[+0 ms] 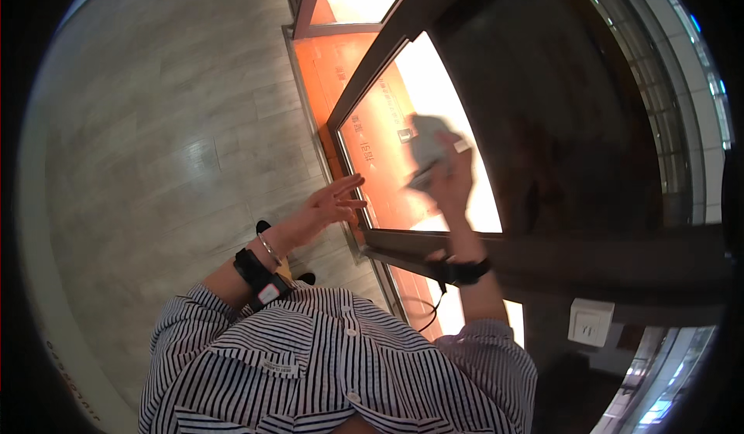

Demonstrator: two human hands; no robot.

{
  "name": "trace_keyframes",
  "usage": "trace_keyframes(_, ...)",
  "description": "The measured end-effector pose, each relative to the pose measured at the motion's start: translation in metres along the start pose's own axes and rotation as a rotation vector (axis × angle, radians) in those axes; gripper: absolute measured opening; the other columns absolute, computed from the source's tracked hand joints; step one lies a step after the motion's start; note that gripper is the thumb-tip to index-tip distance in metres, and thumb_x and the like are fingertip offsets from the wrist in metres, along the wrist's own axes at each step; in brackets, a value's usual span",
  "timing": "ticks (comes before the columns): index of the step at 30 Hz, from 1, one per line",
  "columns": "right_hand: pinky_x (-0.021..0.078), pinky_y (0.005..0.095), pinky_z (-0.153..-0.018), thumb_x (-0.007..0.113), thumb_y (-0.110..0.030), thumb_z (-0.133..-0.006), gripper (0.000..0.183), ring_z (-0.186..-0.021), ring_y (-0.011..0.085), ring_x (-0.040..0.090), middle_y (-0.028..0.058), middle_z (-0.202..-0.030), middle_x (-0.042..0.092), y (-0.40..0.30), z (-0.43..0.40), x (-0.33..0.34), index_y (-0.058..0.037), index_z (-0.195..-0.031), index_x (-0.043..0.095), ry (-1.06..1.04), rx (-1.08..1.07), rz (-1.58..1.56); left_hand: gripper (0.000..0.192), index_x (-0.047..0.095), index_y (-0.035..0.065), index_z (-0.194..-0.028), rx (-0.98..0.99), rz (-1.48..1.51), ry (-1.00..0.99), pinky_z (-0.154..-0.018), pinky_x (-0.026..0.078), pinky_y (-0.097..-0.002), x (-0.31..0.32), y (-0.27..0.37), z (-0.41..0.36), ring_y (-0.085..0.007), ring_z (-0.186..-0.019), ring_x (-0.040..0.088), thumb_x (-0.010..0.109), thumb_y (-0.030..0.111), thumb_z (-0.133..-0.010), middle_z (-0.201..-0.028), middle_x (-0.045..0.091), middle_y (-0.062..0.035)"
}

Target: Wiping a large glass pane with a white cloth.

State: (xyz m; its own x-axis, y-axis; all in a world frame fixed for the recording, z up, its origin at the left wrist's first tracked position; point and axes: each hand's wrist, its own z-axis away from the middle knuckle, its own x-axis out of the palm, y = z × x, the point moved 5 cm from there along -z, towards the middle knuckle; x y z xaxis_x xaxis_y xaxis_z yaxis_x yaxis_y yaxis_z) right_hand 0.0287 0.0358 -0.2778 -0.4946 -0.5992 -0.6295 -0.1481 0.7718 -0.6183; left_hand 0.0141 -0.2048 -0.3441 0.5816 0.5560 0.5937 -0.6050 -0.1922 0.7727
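Observation:
My right hand (450, 181) is closed on a light grey cloth (431, 137), blurred, in front of the glass pane (395, 190) of a dark-framed door or window. A small white tag shows at the cloth's edge. To the left, my left hand (325, 210) holds nothing, its fingers apart and pointing at the lower left corner of the frame; whether they touch it I cannot tell. Both wrists carry black straps, and the left one also has a metal bracelet (269, 248). Behind the pane lies a brightly lit orange surface bearing writing.
Grey wood-look floor (174, 114) spreads on the left. The dark frame (372, 85) borders the pane, with a dark glossy panel (540, 97) to its right. A white wall socket or switch (590, 322) sits at the lower right. A thin black cable (433, 312) hangs near my right forearm.

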Motion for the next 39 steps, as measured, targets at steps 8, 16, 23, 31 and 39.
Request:
trace_keyframes(8,0.0458,0.0496,-0.089,0.059,-0.002,-0.078,0.038,-0.109,0.0405,0.054,0.0178,-0.134,0.051,0.08,0.027,-0.036,-0.0108,-0.116,0.061,-0.342,-0.334,0.903,0.047,0.047,-0.0005,-0.135,-0.317,-0.174,0.362,-0.091,0.048,-0.0346,-0.08,-0.047,0.025,-0.0237,-0.106,0.063,0.046,0.006,-0.089,-0.13,0.056,-0.0135)
trace_keyframes(16,0.0278,0.0559,-0.111,0.054,-0.013,-0.087,0.038,-0.139,0.0349,0.032,0.0151,-0.146,0.04,0.165,0.15,-0.044,-0.0095,-0.124,0.056,-0.9,-0.297,0.984,0.043,0.051,0.0003,-0.129,-0.329,-0.098,0.589,-0.084,0.05,-0.0325,-0.118,-0.068,0.063,-0.0213,-0.096,0.065,0.046,0.005,-0.087,-0.117,0.062,-0.0109)
trace_keyframes(23,0.038,0.0534,-0.104,0.058,-0.012,-0.084,0.04,-0.131,0.0345,0.041,0.0141,-0.14,0.045,0.201,0.065,-0.009,-0.0162,-0.123,0.058,-0.796,-0.355,0.904,0.039,0.054,0.005,-0.125,-0.243,-0.011,0.806,-0.078,0.048,-0.0315,-0.149,-0.117,0.076,-0.0173,-0.088,0.065,0.046,0.008,-0.087,-0.111,0.064,-0.0071)
trace_keyframes(31,0.0474,0.0456,-0.079,0.059,-0.01,-0.08,0.038,-0.106,0.0312,0.056,0.0113,-0.123,0.055,0.066,-0.153,0.079,-0.0181,-0.117,0.062,-0.206,-0.776,1.019,0.035,0.054,0.0039,-0.123,-0.232,0.156,0.926,-0.073,0.049,-0.0295,-0.173,-0.147,0.108,-0.0183,-0.084,0.067,0.045,0.007,-0.089,-0.105,0.065,-0.0075)
trace_keyframes(39,0.0513,0.0441,-0.077,0.059,-0.018,-0.085,0.042,-0.111,0.0277,0.054,0.007,-0.124,0.053,0.126,-0.074,0.153,-0.0175,-0.127,0.055,-0.659,-0.52,1.327,0.033,0.057,0.0031,-0.118,0.057,0.601,1.088,-0.068,0.052,-0.0305,-0.204,-0.261,0.107,-0.0227,-0.082,0.068,0.045,0.005,-0.086,-0.1,0.066,-0.0103)
